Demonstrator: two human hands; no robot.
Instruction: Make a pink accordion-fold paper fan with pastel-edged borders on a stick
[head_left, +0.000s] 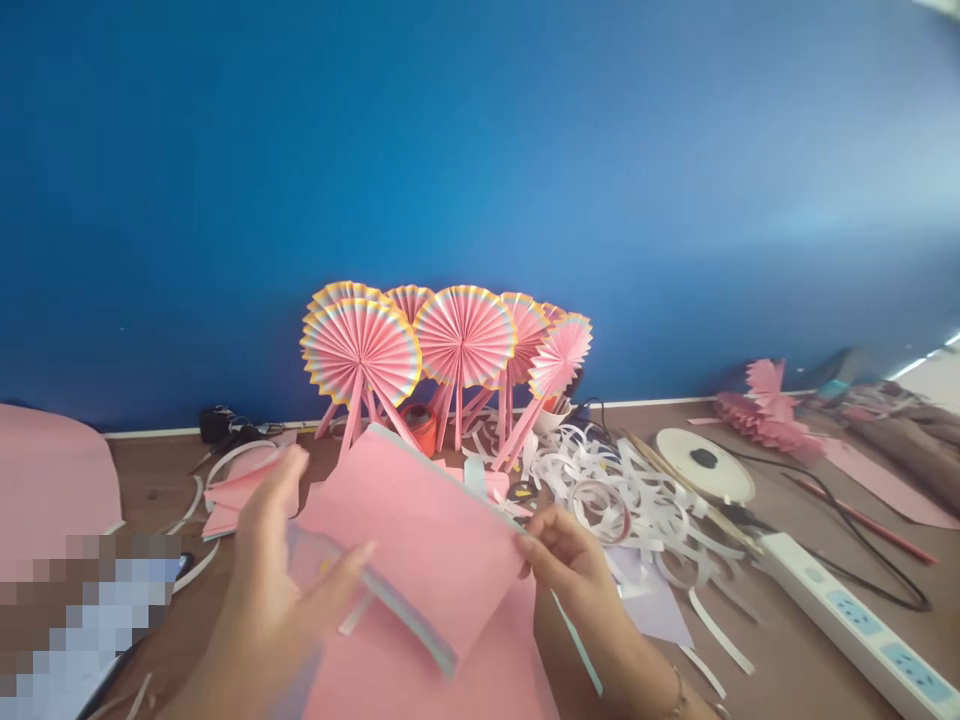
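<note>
A pink paper sheet (420, 530) with pale blue-grey strips along two edges is held up at a tilt over the table. My right hand (570, 570) pinches its right corner between thumb and fingers. My left hand (274, 590), slightly blurred, is spread with thumb and fingers apart at the sheet's left side; no grip on the paper shows there. Below lies a larger pink sheet (427, 690), partly hidden by the held one. Folded pink paper pieces (232, 500) rest beyond my left hand.
Several pleated pink paper fans (463, 340) stand against the blue wall (480, 150). White paper strips (637, 490) lie heaped at the right, near a round white disc (705, 462) and a power strip (855, 620). A black cable (832, 490) curves behind it.
</note>
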